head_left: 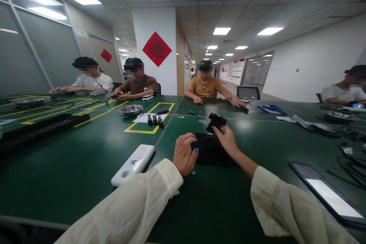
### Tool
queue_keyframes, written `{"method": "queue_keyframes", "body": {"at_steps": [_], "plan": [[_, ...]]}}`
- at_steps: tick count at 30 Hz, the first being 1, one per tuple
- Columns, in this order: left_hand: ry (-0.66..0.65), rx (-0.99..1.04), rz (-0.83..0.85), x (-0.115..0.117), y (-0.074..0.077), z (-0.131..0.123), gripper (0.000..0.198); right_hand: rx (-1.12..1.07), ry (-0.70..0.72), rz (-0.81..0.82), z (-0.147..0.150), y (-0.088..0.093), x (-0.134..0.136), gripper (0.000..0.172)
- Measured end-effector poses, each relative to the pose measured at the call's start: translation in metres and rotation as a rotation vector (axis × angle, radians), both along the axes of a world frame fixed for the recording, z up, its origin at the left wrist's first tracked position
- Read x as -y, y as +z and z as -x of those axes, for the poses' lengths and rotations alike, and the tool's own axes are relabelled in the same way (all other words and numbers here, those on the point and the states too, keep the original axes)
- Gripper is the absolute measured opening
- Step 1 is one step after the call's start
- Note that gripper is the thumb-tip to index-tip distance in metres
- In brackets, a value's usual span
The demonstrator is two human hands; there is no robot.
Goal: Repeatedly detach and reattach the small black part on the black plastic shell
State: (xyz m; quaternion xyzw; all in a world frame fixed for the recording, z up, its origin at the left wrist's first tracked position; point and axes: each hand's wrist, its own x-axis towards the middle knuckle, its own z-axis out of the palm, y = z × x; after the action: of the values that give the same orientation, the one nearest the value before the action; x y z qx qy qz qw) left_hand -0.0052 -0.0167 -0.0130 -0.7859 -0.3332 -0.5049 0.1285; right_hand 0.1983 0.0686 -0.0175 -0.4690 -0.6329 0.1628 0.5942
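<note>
Between my hands a flat black panel (213, 150) lies on the green table (94, 183). My right hand (228, 140) pinches a small black part (216, 122) and holds it above the panel's far edge. My left hand (185, 153) is at the panel's left edge, fingers curled but apart, with nothing visible in them. A tiny light-coloured piece (193, 172) sits on the table just below my left hand. To the left of that hand lies a white power bank (133, 165) marked 26.
A phone (326, 190) and black cables (353, 164) are at the right. Farther off are several small black parts (154, 121), a metal bowl (131, 110) and a long black tray (42, 131) at left. Several people sit around the table.
</note>
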Motion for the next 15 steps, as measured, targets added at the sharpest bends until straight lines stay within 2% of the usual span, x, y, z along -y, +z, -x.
{"method": "queue_keyframes", "body": {"at_steps": [3, 7, 15], "plan": [[-0.035, -0.049, -0.013, -0.002, -0.003, -0.002, 0.023, 0.163, 0.071, 0.052, -0.015, -0.011, -0.016, 0.034], [-0.073, -0.162, -0.107, -0.004, -0.005, -0.002, 0.022, 0.315, 0.076, 0.107, -0.023, -0.025, -0.017, 0.028], [-0.216, -0.431, -0.144, 0.010, 0.002, 0.000, 0.026, 0.389, 0.099, 0.131, -0.015, -0.024, -0.012, 0.028]]}}
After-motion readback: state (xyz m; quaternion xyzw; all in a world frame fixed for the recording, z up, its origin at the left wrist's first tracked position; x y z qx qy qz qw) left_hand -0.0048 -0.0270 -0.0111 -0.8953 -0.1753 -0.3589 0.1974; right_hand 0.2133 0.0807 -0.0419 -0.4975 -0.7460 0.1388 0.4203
